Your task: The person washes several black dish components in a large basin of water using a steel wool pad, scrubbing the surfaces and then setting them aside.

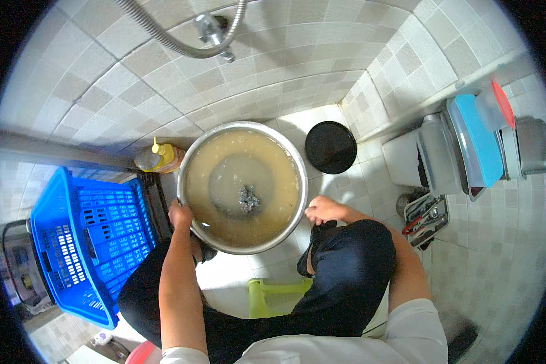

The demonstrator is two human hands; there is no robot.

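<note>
A large round metal basin [302, 159] full of murky, brownish water stands in front of me. A grey steel wool scrubber [249, 199] shows in the water, over a round, darker shape whose kind I cannot make out. My left hand [179, 215] is closed on the basin's left side, low on the rim. On the right side my right hand [325, 210] is closed at the basin's edge; its fingertips are partly hidden, and it seems to grip a handle or the rim there. My knees are bent on both sides of the basin.
A blue plastic crate [73, 242] stands at left, near a yellow pump bottle [167, 158]. A black round lid or pan [330, 147] lies beyond my right hand. Containers [476, 142] and a utensil rack [426, 218] line the right wall. A metal hose [164, 42] hangs above.
</note>
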